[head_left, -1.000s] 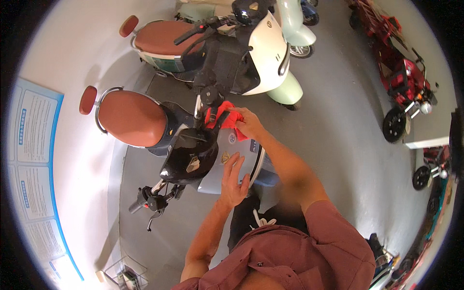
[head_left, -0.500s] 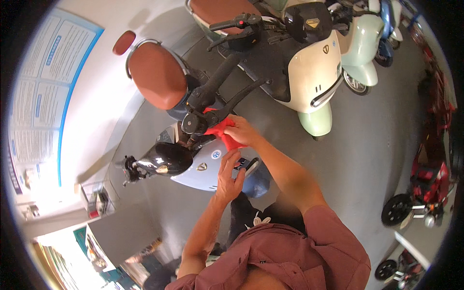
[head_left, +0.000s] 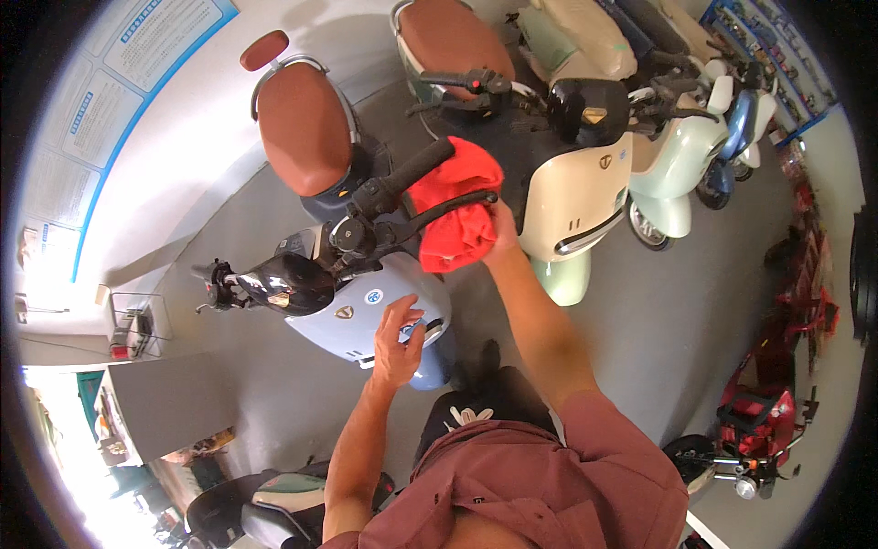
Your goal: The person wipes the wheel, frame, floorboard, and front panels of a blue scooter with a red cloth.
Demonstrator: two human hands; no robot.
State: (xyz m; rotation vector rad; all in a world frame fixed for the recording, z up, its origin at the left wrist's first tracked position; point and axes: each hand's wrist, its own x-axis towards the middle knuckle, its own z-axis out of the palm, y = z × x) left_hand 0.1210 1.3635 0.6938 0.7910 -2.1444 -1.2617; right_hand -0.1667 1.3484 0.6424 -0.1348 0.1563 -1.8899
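A light-blue scooter [head_left: 380,274] stands in front of me with a black handlebar and a brown seat [head_left: 304,128]. My right hand [head_left: 501,236] is closed on a bunched red cloth [head_left: 457,242]. The cloth lies around the brake lever [head_left: 439,210] and against the black handlebar grip [head_left: 422,165]; the fingers are partly hidden behind it. Close to the scooter's front panel, my left hand [head_left: 399,346] holds nothing, its fingers loosely bent and apart. Whether it touches the panel I cannot tell. The dark headlamp cover [head_left: 291,282] sits between the handlebars.
A cream scooter [head_left: 572,197] stands just right of the cloth, with a pale-green one [head_left: 672,174] and several more beyond. Red vehicles [head_left: 757,421] line the right side. A grey cabinet [head_left: 174,407] stands at lower left, below a wire rack [head_left: 137,325]. Posters [head_left: 114,87] cover the left wall.
My right hand has carried the red cloth from beside the front panel out to the brake lever and grip, where more of it spreads. My left hand stays by the panel. The view has shifted.
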